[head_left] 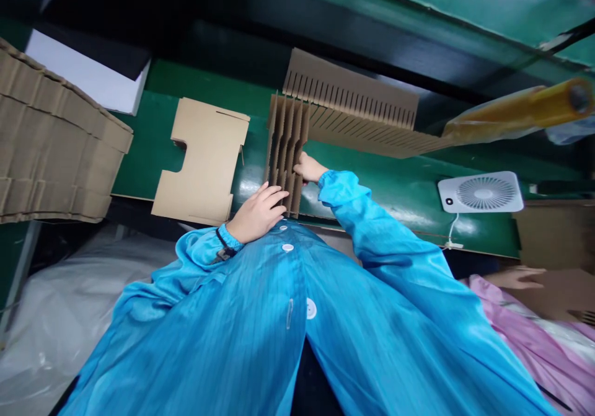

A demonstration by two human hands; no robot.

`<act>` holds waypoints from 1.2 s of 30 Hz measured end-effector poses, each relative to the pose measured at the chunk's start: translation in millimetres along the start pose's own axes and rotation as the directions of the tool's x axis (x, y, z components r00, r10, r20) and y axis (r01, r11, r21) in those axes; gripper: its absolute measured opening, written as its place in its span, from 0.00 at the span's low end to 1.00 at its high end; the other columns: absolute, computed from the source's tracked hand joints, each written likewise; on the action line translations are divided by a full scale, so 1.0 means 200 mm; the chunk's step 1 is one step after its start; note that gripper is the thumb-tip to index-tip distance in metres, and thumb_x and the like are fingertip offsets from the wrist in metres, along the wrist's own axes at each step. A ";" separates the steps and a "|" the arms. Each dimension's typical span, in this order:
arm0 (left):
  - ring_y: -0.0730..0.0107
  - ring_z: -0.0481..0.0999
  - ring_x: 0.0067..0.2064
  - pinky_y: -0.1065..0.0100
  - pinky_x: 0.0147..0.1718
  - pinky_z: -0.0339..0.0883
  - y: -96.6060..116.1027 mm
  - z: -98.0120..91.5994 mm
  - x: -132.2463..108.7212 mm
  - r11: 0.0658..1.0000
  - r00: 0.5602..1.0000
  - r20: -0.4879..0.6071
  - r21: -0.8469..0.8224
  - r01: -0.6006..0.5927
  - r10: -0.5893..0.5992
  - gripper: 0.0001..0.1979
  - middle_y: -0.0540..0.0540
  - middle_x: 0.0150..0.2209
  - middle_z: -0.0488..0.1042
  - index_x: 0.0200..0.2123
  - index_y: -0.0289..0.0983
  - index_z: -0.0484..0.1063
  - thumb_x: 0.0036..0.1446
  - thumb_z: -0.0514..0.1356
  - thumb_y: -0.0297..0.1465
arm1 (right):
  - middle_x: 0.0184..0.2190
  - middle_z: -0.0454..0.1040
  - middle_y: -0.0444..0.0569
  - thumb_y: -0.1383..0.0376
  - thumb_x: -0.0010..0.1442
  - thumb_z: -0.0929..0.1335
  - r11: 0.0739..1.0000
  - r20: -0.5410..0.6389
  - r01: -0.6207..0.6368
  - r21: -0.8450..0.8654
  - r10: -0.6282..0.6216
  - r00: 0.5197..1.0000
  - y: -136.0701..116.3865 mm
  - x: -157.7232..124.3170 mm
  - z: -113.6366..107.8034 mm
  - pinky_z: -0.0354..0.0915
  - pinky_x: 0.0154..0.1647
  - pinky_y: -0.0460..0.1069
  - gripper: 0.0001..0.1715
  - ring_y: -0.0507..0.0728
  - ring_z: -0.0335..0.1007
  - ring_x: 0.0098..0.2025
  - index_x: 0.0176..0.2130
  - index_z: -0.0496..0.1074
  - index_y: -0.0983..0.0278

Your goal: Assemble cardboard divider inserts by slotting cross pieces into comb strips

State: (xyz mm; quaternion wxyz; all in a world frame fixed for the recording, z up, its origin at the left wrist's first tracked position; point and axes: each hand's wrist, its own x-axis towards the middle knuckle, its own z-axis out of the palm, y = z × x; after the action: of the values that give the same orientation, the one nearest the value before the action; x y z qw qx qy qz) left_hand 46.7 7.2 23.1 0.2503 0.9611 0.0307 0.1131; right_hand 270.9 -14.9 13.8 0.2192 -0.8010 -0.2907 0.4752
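Brown cardboard dividers [289, 118] stand upright side by side in front of me. They cross a slotted cardboard strip [367, 131] that runs off to the right. My left hand [260, 211] rests across their near ends with its fingers stretched out. On the right side, my right hand [310, 168] has its fingers closed at the outermost divider; some fingertips are hidden behind the cardboard. Left of the dividers lie flat cardboard pieces [204, 155] with a notch cut in one side.
A tall stack of folded cardboard [51, 137] rises at the left. Behind stands another slotted strip [348, 84]. To the right are a white fan [483, 193] with a cable and a yellow roll [558, 106] in plastic. A co-worker's hand [515, 276] and pink sleeve show lower right.
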 end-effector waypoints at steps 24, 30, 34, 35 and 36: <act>0.42 0.68 0.59 0.50 0.59 0.60 -0.43 -0.40 -0.46 0.185 0.142 -0.458 -0.049 0.982 -0.878 0.22 0.31 0.56 0.72 0.42 0.32 0.73 0.52 0.65 0.44 | 0.18 0.72 0.42 0.78 0.62 0.67 0.982 -0.078 0.109 0.155 -0.098 0.992 -0.09 -0.31 -0.23 0.66 0.20 0.42 0.20 0.48 0.67 0.18 0.55 0.69 0.76; 0.54 0.79 0.42 0.60 0.42 0.70 -0.07 -0.69 -0.36 0.381 0.387 -0.359 0.091 0.920 -0.849 0.16 0.42 0.40 0.79 0.46 0.37 0.74 0.62 0.55 0.40 | 0.19 0.73 0.40 0.68 0.65 0.68 0.880 0.053 0.203 0.430 -0.249 0.967 -0.28 -0.42 0.02 0.66 0.20 0.42 0.30 0.48 0.67 0.18 0.63 0.61 0.74; 0.60 0.79 0.36 0.67 0.31 0.67 0.18 -0.69 -0.19 0.631 0.713 -0.318 0.333 0.701 -0.625 0.15 0.43 0.36 0.80 0.44 0.36 0.76 0.66 0.51 0.35 | 0.18 0.71 0.39 0.58 0.68 0.66 0.849 0.140 0.144 0.509 -0.246 0.959 -0.43 -0.43 0.24 0.64 0.16 0.43 0.50 0.51 0.66 0.16 0.72 0.34 0.74; 0.62 0.79 0.34 0.68 0.29 0.65 0.23 -0.66 -0.15 0.666 0.771 -0.294 0.389 0.636 -0.565 0.15 0.43 0.34 0.80 0.43 0.35 0.76 0.67 0.51 0.33 | 0.18 0.71 0.39 0.56 0.67 0.66 0.852 0.153 0.134 0.506 -0.241 0.958 -0.45 -0.42 0.27 0.64 0.16 0.43 0.51 0.51 0.66 0.16 0.72 0.33 0.73; 0.63 0.79 0.32 0.68 0.26 0.64 0.28 -0.64 -0.11 0.695 0.820 -0.267 0.437 0.571 -0.506 0.14 0.43 0.32 0.79 0.42 0.34 0.76 0.67 0.51 0.31 | 0.18 0.70 0.39 0.56 0.66 0.67 0.858 0.147 0.136 0.495 -0.237 0.960 -0.46 -0.40 0.30 0.64 0.16 0.44 0.50 0.52 0.66 0.16 0.71 0.37 0.71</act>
State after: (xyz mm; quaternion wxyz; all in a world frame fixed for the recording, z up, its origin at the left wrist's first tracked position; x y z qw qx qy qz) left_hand -4.4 16.2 153.9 0.0132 0.9311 0.3548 0.0833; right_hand 163.2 3.9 95.7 0.4256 -0.6366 -0.2610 0.5878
